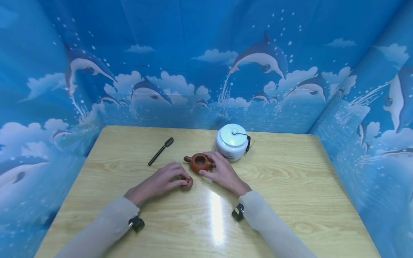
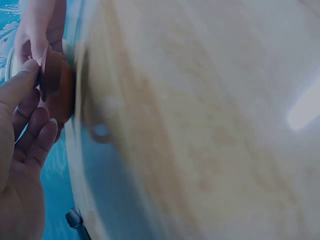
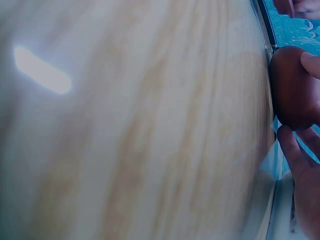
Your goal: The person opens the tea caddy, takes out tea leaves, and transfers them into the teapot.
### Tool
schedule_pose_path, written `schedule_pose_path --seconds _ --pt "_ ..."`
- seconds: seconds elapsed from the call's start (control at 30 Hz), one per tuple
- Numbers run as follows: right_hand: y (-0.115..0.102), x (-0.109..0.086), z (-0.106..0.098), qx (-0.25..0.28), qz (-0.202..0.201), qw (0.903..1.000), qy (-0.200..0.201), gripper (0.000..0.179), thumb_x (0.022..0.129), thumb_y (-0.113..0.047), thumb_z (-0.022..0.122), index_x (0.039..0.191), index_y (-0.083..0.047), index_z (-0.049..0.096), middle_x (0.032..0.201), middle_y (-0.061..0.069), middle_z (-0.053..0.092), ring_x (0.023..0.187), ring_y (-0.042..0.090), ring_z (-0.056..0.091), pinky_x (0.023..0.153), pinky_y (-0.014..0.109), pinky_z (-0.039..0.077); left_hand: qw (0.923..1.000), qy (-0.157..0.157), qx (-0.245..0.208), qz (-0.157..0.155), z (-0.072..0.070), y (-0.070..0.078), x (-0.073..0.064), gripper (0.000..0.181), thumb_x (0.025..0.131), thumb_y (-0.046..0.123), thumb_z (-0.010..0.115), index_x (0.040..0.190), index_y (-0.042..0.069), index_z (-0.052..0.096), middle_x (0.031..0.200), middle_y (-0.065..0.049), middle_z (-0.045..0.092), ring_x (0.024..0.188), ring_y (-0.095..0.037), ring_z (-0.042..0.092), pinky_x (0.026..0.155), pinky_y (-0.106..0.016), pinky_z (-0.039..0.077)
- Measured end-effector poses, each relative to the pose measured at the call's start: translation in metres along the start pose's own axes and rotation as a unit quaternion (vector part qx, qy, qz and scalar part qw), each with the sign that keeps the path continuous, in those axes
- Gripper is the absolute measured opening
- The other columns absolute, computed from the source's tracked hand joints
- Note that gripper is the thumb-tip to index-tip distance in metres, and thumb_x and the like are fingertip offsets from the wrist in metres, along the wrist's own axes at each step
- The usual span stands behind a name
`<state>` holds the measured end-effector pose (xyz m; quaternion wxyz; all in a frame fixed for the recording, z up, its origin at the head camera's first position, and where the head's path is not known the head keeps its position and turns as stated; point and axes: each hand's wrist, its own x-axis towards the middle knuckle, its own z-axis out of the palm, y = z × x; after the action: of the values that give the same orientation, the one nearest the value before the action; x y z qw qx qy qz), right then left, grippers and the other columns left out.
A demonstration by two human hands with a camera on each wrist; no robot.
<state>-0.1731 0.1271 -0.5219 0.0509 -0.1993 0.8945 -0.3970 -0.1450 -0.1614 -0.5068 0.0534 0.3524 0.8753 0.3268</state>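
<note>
A reddish-brown clay teapot (image 1: 195, 167) without its lid on stands on the table, its round opening facing up and its spout to the left. My right hand (image 1: 222, 172) grips it from the handle side, thumb in front and fingers behind. In the right wrist view the thumb presses the teapot's side (image 3: 292, 90). My left hand (image 1: 166, 180) pinches the teapot lid (image 1: 188, 184) just in front of the pot and to its left. In the left wrist view the lid (image 2: 52, 75) is tilted on edge between thumb and fingers, overlapping the pot behind.
A white lidded ceramic jar (image 1: 231, 143) with a dark clasp stands close behind the right hand. Left of the teapot lies a dark slim tool with a scoop-like end (image 1: 161, 151). The wooden table (image 1: 290, 186) ends at a blue dolphin-print curtain (image 1: 200, 53).
</note>
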Motion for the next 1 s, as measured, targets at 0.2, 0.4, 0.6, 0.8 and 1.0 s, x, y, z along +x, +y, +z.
schedule_pose_path --seconds 0.2,0.4,0.6,0.8,1.0 --pt "0.0006 -0.0001 0.0001 -0.001 -0.001 1.0000 0.000 0.075 0.095 -0.043 0.086 0.159 -0.020 0.054 0.151 0.004 0.061 0.136 0.024 0.062 0.115 0.047 0.053 0.9999 -0.014 0.001 -0.001 0.0054 -0.0053 -0.0029 0.019 0.103 0.029 0.076 0.121 0.025 0.078 0.117 0.010 0.071 0.114 -0.010 0.064 0.103 -0.040 0.058" --pt "0.0006 0.0000 0.0000 0.001 -0.005 1.0000 0.002 0.076 0.094 -0.043 0.087 0.158 -0.019 0.054 0.152 0.004 0.060 0.136 0.023 0.062 0.115 0.047 0.053 0.9998 -0.017 -0.002 0.010 0.0076 -0.0076 -0.0030 0.018 0.103 0.029 0.076 0.120 0.024 0.078 0.116 0.010 0.071 0.113 -0.010 0.064 0.102 -0.039 0.058" --pt "0.0004 -0.0001 0.0002 0.004 -0.003 1.0000 0.001 0.076 0.095 -0.044 0.086 0.159 -0.019 0.054 0.153 0.004 0.060 0.138 0.024 0.061 0.117 0.048 0.052 0.9997 -0.025 -0.006 0.003 0.0085 -0.0072 -0.0032 0.017 0.104 0.028 0.075 0.121 0.024 0.079 0.116 0.010 0.071 0.112 -0.010 0.063 0.101 -0.039 0.057" --pt "-0.0001 -0.0002 -0.0004 0.007 0.002 1.0000 -0.006 0.076 0.096 -0.043 0.085 0.160 -0.018 0.052 0.153 0.003 0.059 0.140 0.024 0.059 0.118 0.048 0.051 0.9994 -0.033 -0.003 -0.001 0.0097 -0.0080 -0.0042 0.017 0.106 0.028 0.073 0.122 0.025 0.078 0.116 0.011 0.071 0.112 -0.010 0.063 0.099 -0.039 0.056" --pt "0.0001 -0.0002 -0.0001 0.008 0.004 1.0000 -0.005 0.076 0.096 -0.042 0.085 0.160 -0.019 0.052 0.153 0.002 0.059 0.140 0.023 0.059 0.118 0.047 0.051 0.9995 -0.029 -0.001 0.007 0.0105 -0.0086 -0.0045 0.018 0.106 0.029 0.073 0.122 0.024 0.079 0.116 0.010 0.071 0.111 -0.009 0.063 0.098 -0.038 0.057"
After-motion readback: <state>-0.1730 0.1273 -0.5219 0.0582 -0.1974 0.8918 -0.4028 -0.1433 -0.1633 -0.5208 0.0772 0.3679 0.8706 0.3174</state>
